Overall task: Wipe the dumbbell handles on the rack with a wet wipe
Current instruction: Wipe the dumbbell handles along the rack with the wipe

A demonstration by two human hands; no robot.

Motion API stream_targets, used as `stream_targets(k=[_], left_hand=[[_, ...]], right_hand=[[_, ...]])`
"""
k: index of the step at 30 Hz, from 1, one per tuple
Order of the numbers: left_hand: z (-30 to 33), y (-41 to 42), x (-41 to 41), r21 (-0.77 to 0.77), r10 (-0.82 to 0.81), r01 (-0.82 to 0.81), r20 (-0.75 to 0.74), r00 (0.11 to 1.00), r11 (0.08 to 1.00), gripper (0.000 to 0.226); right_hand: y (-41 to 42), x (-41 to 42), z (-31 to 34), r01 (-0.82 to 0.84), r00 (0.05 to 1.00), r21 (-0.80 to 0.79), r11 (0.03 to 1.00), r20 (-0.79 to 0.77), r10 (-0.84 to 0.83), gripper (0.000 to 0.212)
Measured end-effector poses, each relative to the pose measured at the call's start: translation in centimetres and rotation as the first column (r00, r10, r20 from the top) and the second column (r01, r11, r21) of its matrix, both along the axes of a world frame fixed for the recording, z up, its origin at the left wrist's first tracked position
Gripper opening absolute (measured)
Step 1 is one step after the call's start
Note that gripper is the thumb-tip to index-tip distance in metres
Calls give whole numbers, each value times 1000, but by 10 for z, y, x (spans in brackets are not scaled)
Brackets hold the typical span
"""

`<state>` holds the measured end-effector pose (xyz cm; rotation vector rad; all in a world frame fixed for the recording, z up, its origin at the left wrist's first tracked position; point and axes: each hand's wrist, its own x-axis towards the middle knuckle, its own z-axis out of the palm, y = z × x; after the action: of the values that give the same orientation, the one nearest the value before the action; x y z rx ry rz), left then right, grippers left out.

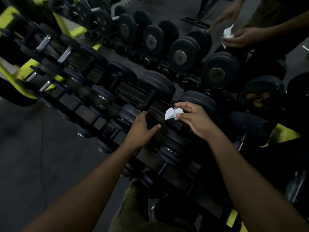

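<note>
A long tiered rack (103, 84) of black dumbbells runs diagonally from upper left to lower right. My right hand (194, 118) pinches a crumpled white wet wipe (172, 113) just above the rack's dark middle shelf, near a black dumbbell handle (148, 101). My left hand (142, 129) rests on the rack's edge beside that dumbbell's weight plates (128, 113), fingers spread and thumb out. Chrome handles (64, 55) of smaller dumbbells show at upper left.
A second person stands at upper right, with a hand (240, 38) holding another white wipe (227, 33) over the large dumbbells (217, 71). Yellow-green frame parts (25, 69) flank the rack. Grey floor (33, 156) lies to the left. A bottle (296, 183) sits at lower right.
</note>
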<state>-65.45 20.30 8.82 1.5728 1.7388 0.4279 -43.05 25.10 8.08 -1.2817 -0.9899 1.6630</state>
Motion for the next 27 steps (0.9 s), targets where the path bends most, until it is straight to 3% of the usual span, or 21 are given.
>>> stream_targets(k=[9,13,18,22,27], left_hand=[[3,27,-52,-16,76,-76,-25,997,997,73],[-4,40,-65,-28,46,-47,-42,998,999,77],[-24,61,-76,-1,3,-3,-91,996,1000,99],[-46,64,-81,-29,-101,97,-221,970,995,123],[-60,59,-85,20,-138,149,-265,954,989,127]], right_hand=[[26,-55,-4,124,954,22,992,273,-125,21],[44,-83,-6,150,835,114,982,518,-188,16],[63,-115,-11,-64,622,227,972,771,-139,12],[76,-137,-25,-199,608,274,941,787,-101,7],[90,-145,-47,-417,556,219,882,829,57,23]])
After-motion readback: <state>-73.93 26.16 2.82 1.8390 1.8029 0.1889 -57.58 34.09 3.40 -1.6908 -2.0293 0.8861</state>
